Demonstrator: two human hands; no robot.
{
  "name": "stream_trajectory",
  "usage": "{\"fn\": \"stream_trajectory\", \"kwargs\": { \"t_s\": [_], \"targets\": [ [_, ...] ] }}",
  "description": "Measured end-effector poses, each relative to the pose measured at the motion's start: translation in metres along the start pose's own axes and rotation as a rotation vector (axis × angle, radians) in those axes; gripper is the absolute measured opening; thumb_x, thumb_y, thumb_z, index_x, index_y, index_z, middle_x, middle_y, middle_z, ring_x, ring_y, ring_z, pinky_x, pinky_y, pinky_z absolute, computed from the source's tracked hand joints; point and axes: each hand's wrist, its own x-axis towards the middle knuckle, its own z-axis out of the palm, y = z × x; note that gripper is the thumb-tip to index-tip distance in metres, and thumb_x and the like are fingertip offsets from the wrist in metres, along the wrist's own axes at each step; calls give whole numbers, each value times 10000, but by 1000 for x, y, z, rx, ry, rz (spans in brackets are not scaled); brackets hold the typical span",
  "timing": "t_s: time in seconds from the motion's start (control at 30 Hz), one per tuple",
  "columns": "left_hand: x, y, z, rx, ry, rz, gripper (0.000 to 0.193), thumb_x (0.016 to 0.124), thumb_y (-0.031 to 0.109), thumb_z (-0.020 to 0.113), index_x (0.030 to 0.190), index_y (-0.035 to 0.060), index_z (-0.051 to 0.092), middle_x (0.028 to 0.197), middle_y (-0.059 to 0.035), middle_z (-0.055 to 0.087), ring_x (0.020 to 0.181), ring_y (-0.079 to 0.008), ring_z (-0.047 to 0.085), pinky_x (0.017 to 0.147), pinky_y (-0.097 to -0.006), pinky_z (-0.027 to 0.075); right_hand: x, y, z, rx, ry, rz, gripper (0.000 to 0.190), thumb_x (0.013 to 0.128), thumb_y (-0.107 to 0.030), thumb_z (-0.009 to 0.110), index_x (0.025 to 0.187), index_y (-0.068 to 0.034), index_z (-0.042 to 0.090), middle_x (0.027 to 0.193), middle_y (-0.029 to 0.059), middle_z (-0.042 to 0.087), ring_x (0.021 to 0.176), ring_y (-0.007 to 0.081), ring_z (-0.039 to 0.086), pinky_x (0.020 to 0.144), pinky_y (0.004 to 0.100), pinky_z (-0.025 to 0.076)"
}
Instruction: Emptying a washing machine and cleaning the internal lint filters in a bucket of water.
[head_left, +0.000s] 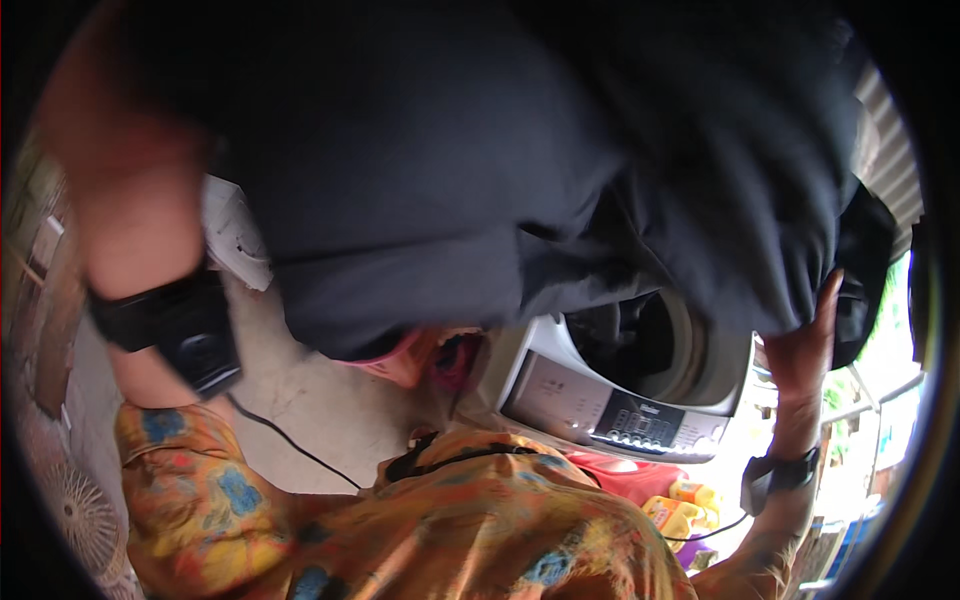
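A large dark grey-black cloth garment (450, 180) is stretched across the upper view, close to the camera. My right hand (802, 349) holds its right edge, with the thumb pointing up against the fabric. At the upper left, my left hand (127, 127) is at the cloth's other side; it is blurred and its fingers are hidden. Beneath the cloth stands a top-loading Haier washing machine (555, 390) with its drum opening uncovered. Dark contents show inside the drum (630, 345). The cloth hides the far part of the machine.
A pink-rimmed basin (386, 356) is partly covered by the cloth. Yellow detergent containers (675, 517) and a red tub (637, 480) stand beside the machine. Black cables (289, 442) run from my wrist devices. A white object (236, 232) and a woven item (79, 510) are at the left.
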Motion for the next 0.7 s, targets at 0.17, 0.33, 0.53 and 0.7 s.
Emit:
{"fn": "stream_trajectory", "kwargs": {
  "t_s": [0.17, 0.33, 0.53, 0.7],
  "targets": [
    [-49, 79, -41, 269, 260, -36, 468, 717, 83, 579, 1163, 16, 452, 981, -101, 573, 841, -171, 580, 743, -251, 473, -12, 67, 34, -115, -953, 596, 933, 696, -655, 497, 1265, 57, 297, 1237, 211, 413, 1000, 345, 520, 870, 420, 410],
    [-42, 81, -57, 394, 418, -70, 389, 756, 61, 537, 1136, 21, 467, 936, -87, 583, 782, -152, 593, 702, -240, 485, -7, 73, 8, -494, -622, 376, 831, 691, -545, 617, 1149, 117, 406, 954, 239, 581, 852, 291, 594, 724, 336, 482],
    [-45, 13, -136, 603, 381, -239, 272, 731, -10, 544, 1001, 24, 537, 846, 2, 544, 764, -63, 514, 707, -185, 412, -22, 111, -37, -580, -153, 243, 348, 832, -230, 537, 1044, 43, 497, 819, 130, 598, 711, 178, 593, 644, 260, 480],
    [-57, 2, -182, 797, 697, 54, 225, 732, 21, 564, 957, 23, 569, 835, -9, 557, 746, -74, 512, 681, -194, 412, -45, 131, -64, -561, 41, 281, 318, 827, -213, 541, 1039, 21, 504, 820, 100, 595, 712, 165, 590, 622, 246, 474]
  ]
}}
